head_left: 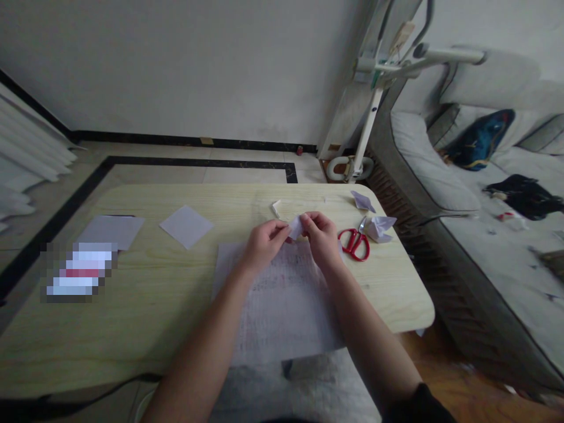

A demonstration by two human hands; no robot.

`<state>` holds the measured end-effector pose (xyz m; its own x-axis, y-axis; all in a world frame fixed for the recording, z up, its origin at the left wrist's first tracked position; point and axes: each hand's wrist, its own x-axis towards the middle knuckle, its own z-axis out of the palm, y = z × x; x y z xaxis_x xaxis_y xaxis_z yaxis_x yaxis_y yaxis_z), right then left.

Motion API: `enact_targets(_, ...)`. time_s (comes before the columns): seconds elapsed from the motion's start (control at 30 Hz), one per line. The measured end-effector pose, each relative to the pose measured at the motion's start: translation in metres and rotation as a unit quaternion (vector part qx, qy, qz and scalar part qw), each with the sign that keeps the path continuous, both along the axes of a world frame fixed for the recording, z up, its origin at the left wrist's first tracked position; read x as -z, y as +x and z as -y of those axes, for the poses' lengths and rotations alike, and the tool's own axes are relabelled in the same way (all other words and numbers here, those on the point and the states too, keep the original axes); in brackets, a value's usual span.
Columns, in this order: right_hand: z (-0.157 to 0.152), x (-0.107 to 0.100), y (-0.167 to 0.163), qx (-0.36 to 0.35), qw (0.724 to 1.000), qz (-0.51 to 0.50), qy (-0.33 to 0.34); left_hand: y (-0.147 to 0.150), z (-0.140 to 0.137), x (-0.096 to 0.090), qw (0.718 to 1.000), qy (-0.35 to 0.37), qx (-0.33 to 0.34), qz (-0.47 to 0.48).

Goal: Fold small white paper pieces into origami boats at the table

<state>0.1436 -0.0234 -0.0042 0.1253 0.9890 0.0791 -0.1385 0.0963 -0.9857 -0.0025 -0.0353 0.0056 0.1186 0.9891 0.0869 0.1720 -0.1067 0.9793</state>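
Observation:
A small folded piece of white paper is pinched between my two hands, above the far edge of a large printed sheet. My left hand grips its left side with thumb and fingers. On the opposite side, my right hand pinches it the same way. Just beyond my hands lies a small white paper scrap. To the right of my right hand rest red-handled scissors, beside a folded paper shape. Another folded paper piece sits farther back.
On the left of the wooden table lie a square white paper, more white paper and a pixelated, blurred-out object. A grey sofa stands to the right, with a white metal stand behind the table.

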Motion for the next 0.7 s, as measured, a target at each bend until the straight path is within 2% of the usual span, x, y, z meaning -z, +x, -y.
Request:
enact_targets(0.1,0.0000,-0.0009,0.0006,-0.016,1.000,0.015,-0.006,-0.0019,-0.0005,0.0006,1.000,0.008,-0.015,-0.002)
enact_targets(0.27,0.0022,-0.0047,0.0029,-0.018,0.995,0.093,0.029,-0.0044,-0.0002,0.0023,1.000,0.016,0.005,-0.022)
enact_targets(0.47,0.0018,0.0004,0.0008,-0.038,0.998,0.055,-0.017,-0.0006,-0.0007,-0.0012,0.995,-0.015,-0.086,0.044)
enact_targets(0.57,0.0009,0.0019,0.0006,-0.045,0.997,0.040,-0.037,0.0001,-0.0017,-0.0011,0.994,-0.032,-0.084,0.067)
enact_targets(0.7,0.0018,-0.0004,0.0018,-0.054,0.997,0.053,-0.026,-0.0018,-0.0028,0.0001,0.995,-0.037,-0.070,0.067)
